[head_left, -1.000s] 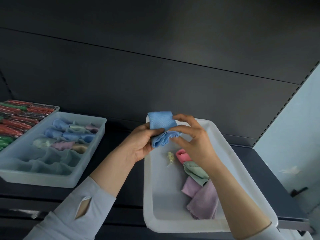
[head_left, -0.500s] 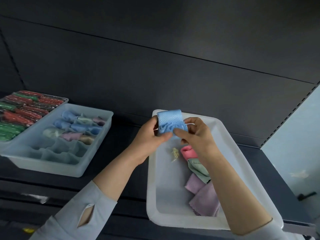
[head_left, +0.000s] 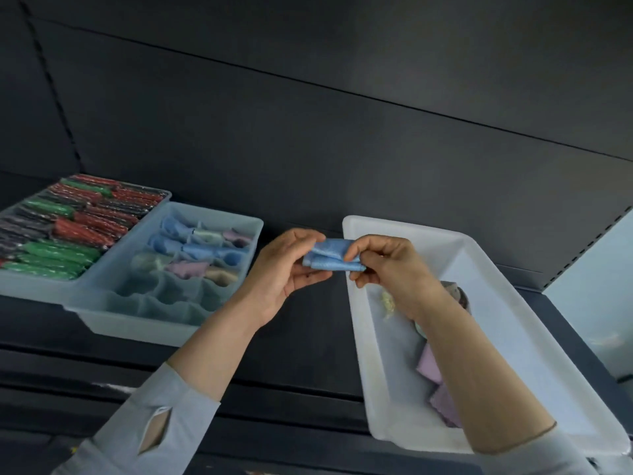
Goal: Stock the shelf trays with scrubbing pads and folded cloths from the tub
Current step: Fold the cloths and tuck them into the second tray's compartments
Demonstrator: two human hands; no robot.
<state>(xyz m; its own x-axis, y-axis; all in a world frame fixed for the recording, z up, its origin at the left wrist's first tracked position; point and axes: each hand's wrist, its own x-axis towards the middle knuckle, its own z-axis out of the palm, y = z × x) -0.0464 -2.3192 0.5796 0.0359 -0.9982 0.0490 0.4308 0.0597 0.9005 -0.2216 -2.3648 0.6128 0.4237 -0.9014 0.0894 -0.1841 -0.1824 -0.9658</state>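
This looks like a shop aisle — dark metal retail shelving (head_left: 308, 337) with a panelled back wall (head_left: 308, 132) and a slotted upright (head_left: 582, 248) at the far right. Left of where both hands pinch a blue cloth (head_left: 330, 258), a divided display tray (head_left: 164, 323) holds folded cloths in separate compartments. Beyond it on the same side, a second tray (head_left: 20, 289) is packed with wrapped red, green and dark scrubbing pads in rows — goods laid out as stock. Right of the grip sits a white tub (head_left: 376, 406) of loose cloths.
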